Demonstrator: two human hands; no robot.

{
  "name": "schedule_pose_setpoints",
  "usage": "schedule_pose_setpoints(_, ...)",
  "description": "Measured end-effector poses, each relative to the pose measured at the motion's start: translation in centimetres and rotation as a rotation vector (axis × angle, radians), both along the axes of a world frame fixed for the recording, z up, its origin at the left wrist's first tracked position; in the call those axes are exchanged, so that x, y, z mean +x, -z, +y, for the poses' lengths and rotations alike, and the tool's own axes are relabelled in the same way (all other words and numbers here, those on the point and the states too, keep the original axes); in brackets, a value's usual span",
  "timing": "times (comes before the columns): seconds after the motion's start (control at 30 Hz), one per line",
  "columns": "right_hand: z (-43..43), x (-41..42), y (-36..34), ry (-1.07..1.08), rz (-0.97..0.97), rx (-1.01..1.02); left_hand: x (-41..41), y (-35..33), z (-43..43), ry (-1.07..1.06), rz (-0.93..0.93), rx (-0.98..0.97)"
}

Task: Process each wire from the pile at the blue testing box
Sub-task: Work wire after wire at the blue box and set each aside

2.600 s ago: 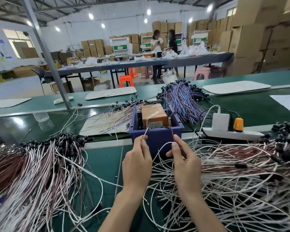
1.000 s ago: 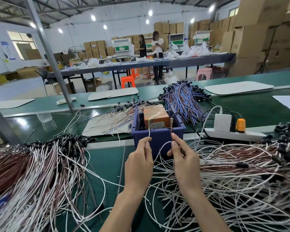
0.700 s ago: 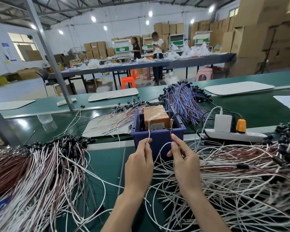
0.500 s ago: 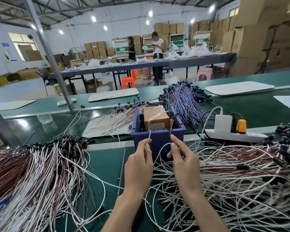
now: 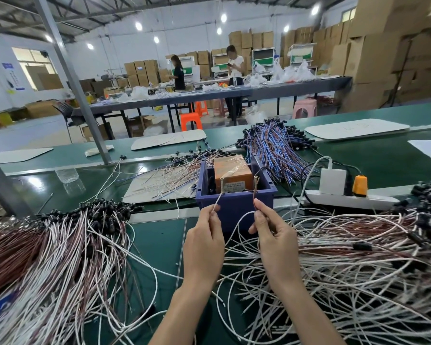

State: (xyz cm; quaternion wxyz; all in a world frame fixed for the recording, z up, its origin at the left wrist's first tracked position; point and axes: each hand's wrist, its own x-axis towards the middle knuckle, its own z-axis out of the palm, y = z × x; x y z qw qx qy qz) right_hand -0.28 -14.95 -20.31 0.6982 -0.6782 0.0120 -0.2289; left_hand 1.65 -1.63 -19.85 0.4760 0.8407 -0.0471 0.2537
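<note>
The left hand point(image 5: 204, 239) is pinched on the white end of a wire point(image 5: 217, 200) and the right hand point(image 5: 276, 241) on its brown end. Both ends are held at the near rim of the blue testing box point(image 5: 237, 204), beside the wire pile point(image 5: 358, 257) on the desk point(image 5: 159, 245). The print on the orange unit's label point(image 5: 234, 186) cannot be read.

A white power strip point(image 5: 346, 200) is laid on the green bench point(image 5: 383, 165), with a white adapter point(image 5: 332, 181) and an orange plug point(image 5: 360, 186) seated in it. A clear bottle point(image 5: 69, 179) is set near a slanted grey post point(image 5: 72, 80). Behind, a long table point(image 5: 284, 88), an orange stool point(image 5: 190, 120), a pink stool point(image 5: 305, 109) and stacked cardboard boxes point(image 5: 383, 58) are seen.
</note>
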Motion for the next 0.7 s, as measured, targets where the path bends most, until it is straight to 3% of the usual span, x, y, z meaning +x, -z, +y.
schedule_pose_setpoints(0.7,0.0,-0.1,-0.04,0.002,0.011,-0.008,0.23,0.16,0.05,0.005,-0.007,0.01)
